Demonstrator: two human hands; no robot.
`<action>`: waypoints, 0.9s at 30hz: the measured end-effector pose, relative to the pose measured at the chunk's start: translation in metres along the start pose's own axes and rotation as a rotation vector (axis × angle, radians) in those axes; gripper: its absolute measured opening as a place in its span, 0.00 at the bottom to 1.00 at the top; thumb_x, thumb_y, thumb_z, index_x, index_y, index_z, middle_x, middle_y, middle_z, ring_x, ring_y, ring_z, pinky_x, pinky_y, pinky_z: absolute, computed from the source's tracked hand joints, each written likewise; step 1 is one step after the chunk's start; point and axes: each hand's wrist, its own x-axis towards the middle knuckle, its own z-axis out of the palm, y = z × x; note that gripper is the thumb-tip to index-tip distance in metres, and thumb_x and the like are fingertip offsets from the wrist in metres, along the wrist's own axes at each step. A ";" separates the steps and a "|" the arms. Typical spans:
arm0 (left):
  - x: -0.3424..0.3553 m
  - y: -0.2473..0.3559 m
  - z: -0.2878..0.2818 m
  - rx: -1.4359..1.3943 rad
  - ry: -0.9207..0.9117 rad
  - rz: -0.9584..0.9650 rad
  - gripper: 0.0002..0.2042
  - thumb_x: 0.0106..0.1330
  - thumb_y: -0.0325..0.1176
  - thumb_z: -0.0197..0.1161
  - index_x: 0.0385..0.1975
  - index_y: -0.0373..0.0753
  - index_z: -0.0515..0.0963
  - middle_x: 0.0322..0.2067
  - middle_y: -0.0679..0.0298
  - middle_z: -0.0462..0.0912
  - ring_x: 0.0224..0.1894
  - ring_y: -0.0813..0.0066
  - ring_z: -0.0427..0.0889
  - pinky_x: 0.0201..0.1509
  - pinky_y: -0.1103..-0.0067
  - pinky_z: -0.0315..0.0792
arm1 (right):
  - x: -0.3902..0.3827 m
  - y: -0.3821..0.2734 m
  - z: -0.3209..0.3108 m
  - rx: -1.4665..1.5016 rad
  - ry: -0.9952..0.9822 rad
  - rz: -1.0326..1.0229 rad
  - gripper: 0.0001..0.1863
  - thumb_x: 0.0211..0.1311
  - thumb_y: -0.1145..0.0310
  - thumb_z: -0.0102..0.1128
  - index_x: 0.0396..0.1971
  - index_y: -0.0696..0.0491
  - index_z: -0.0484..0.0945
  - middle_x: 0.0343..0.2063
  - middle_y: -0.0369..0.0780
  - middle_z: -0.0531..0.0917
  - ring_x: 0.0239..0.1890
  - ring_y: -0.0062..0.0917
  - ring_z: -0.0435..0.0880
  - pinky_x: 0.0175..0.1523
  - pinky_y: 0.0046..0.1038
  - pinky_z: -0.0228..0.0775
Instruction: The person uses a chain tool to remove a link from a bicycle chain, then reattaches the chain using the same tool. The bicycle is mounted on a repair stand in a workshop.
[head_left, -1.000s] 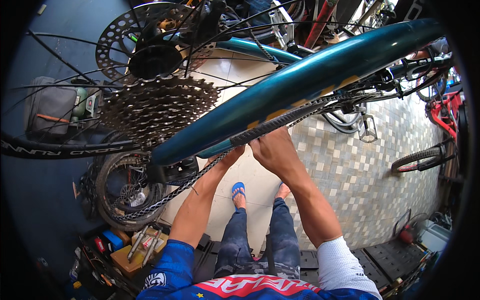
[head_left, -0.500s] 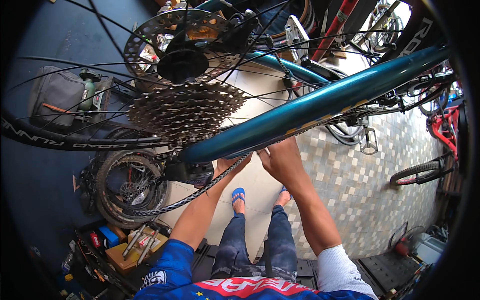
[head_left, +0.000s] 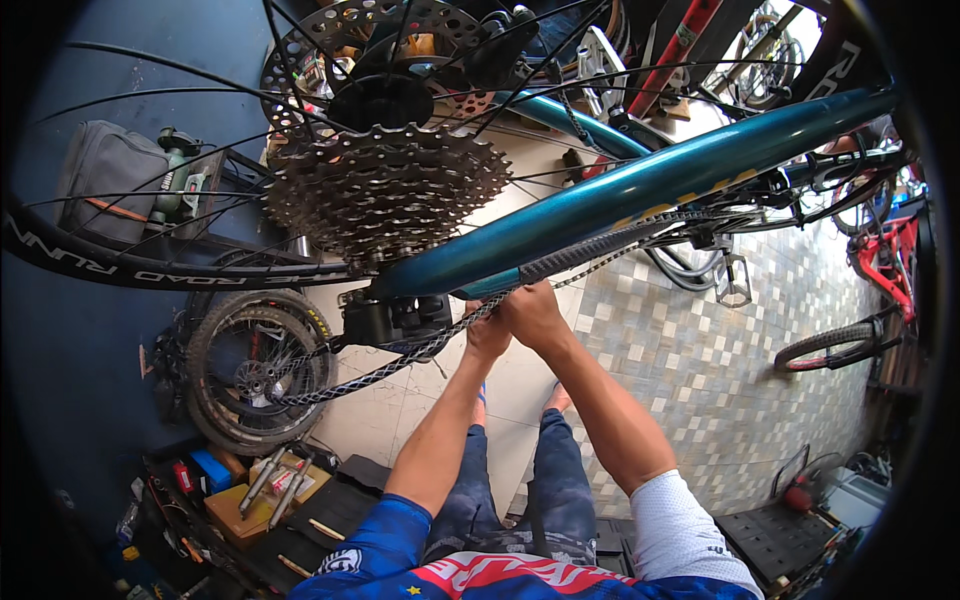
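A raised bicycle fills the upper view, with a teal chainstay (head_left: pixel 640 185), a rear cassette (head_left: pixel 385 195), a brake rotor (head_left: pixel 290 85) and a black derailleur (head_left: pixel 395 322). Beneath the chainstay, by the chain (head_left: pixel 345 385) and a carbon-patterned strip (head_left: pixel 568 258), my left hand (head_left: pixel 488 328) and my right hand (head_left: pixel 535 318) meet with bent fingers. The chain crosses in front of them, and their fingertips and whatever they grip are hidden.
Wheels (head_left: pixel 255 370) lean by the dark wall at left, below a grey bag (head_left: pixel 110 180). A red bicycle (head_left: pixel 880 260) stands at right. Tools and boxes (head_left: pixel 250 500) lie at lower left; a red object (head_left: pixel 795 495) sits at lower right.
My left hand has moved rightward, close against my right hand, which is a little lower than a second ago. The cassette and derailleur sit further right in view.
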 end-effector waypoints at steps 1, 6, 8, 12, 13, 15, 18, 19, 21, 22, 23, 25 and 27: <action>0.000 -0.001 0.010 -0.138 0.078 -0.035 0.13 0.69 0.30 0.62 0.52 0.39 0.79 0.50 0.61 0.84 0.50 0.68 0.82 0.55 0.72 0.73 | 0.002 -0.002 -0.001 -0.066 0.064 -0.054 0.06 0.57 0.78 0.61 0.34 0.57 0.84 0.25 0.37 0.84 0.27 0.22 0.84 0.31 0.23 0.73; -0.027 0.004 0.023 -0.767 0.302 -0.536 0.14 0.71 0.32 0.60 0.21 0.45 0.69 0.15 0.75 0.64 0.15 0.85 0.59 0.18 0.81 0.53 | 0.019 -0.040 -0.026 -0.419 0.177 -0.100 0.06 0.58 0.75 0.63 0.35 0.52 0.84 0.32 0.41 0.85 0.40 0.34 0.86 0.44 0.36 0.77; -0.058 0.013 0.015 -0.362 0.291 -0.598 0.18 0.70 0.31 0.60 0.17 0.46 0.65 0.13 0.75 0.64 0.13 0.87 0.60 0.17 0.81 0.55 | 0.020 -0.054 -0.012 -0.007 -0.005 0.097 0.06 0.58 0.71 0.66 0.36 0.52 0.84 0.34 0.40 0.86 0.42 0.36 0.86 0.47 0.38 0.77; -0.089 0.030 -0.012 -0.128 0.240 -0.578 0.19 0.69 0.30 0.62 0.14 0.46 0.64 0.12 0.74 0.67 0.12 0.87 0.64 0.16 0.82 0.55 | 0.033 -0.052 0.002 -0.377 -0.232 -0.225 0.11 0.57 0.66 0.68 0.39 0.50 0.84 0.34 0.43 0.86 0.37 0.42 0.85 0.45 0.39 0.79; -0.090 0.034 -0.019 -0.071 0.240 -0.562 0.19 0.69 0.30 0.62 0.14 0.45 0.64 0.12 0.74 0.67 0.13 0.87 0.64 0.16 0.82 0.56 | 0.034 -0.050 0.002 -0.389 -0.199 -0.324 0.11 0.56 0.67 0.68 0.40 0.50 0.84 0.34 0.42 0.86 0.37 0.41 0.85 0.45 0.39 0.79; -0.087 0.045 -0.032 0.049 0.219 -0.528 0.19 0.69 0.32 0.63 0.14 0.41 0.66 0.13 0.74 0.67 0.16 0.86 0.63 0.19 0.78 0.57 | 0.036 -0.050 -0.001 -0.473 -0.204 -0.361 0.13 0.55 0.68 0.68 0.42 0.49 0.83 0.34 0.41 0.86 0.38 0.39 0.86 0.46 0.39 0.79; -0.083 0.066 -0.044 0.232 0.153 -0.573 0.19 0.69 0.34 0.65 0.15 0.38 0.68 0.13 0.73 0.66 0.18 0.85 0.61 0.21 0.76 0.58 | 0.037 -0.063 -0.008 -0.508 -0.284 -0.300 0.16 0.56 0.68 0.68 0.46 0.50 0.82 0.41 0.41 0.85 0.46 0.39 0.84 0.54 0.41 0.75; -0.083 0.074 -0.047 0.337 0.102 -0.501 0.19 0.68 0.36 0.67 0.17 0.37 0.70 0.13 0.72 0.66 0.19 0.84 0.61 0.22 0.75 0.59 | 0.036 -0.068 -0.010 -0.510 -0.248 -0.291 0.17 0.57 0.68 0.67 0.48 0.51 0.82 0.45 0.42 0.85 0.50 0.39 0.83 0.59 0.42 0.72; -0.086 0.089 -0.048 0.428 0.020 -0.481 0.19 0.68 0.37 0.68 0.17 0.36 0.70 0.14 0.72 0.67 0.19 0.84 0.62 0.22 0.76 0.60 | 0.024 -0.079 -0.019 -0.478 -0.107 -0.207 0.21 0.56 0.69 0.70 0.51 0.51 0.80 0.51 0.42 0.82 0.55 0.42 0.79 0.64 0.42 0.66; -0.087 0.097 -0.047 0.482 -0.017 -0.495 0.20 0.67 0.37 0.68 0.17 0.36 0.70 0.14 0.71 0.68 0.19 0.84 0.62 0.22 0.76 0.61 | 0.015 -0.082 -0.029 -0.454 -0.033 -0.198 0.23 0.55 0.69 0.72 0.53 0.50 0.80 0.52 0.42 0.82 0.55 0.43 0.78 0.64 0.42 0.65; -0.089 0.104 -0.044 0.509 -0.048 -0.555 0.19 0.66 0.39 0.69 0.18 0.35 0.72 0.14 0.69 0.70 0.19 0.82 0.64 0.23 0.76 0.63 | 0.004 -0.082 -0.035 -0.470 0.095 -0.203 0.24 0.56 0.70 0.72 0.54 0.50 0.80 0.51 0.42 0.82 0.55 0.43 0.78 0.63 0.41 0.66; -0.090 0.117 -0.036 0.560 -0.156 -0.517 0.19 0.66 0.41 0.70 0.20 0.34 0.73 0.14 0.67 0.72 0.18 0.81 0.66 0.23 0.75 0.64 | -0.031 -0.078 -0.051 -0.420 0.206 -0.083 0.20 0.60 0.70 0.71 0.53 0.52 0.80 0.49 0.43 0.82 0.53 0.42 0.79 0.58 0.37 0.70; -0.092 0.129 -0.027 0.609 -0.306 -0.604 0.18 0.64 0.42 0.71 0.28 0.33 0.75 0.18 0.60 0.77 0.19 0.72 0.74 0.27 0.72 0.69 | -0.074 -0.070 -0.056 -0.382 0.246 0.133 0.17 0.63 0.70 0.68 0.52 0.54 0.80 0.45 0.44 0.83 0.47 0.39 0.81 0.52 0.35 0.73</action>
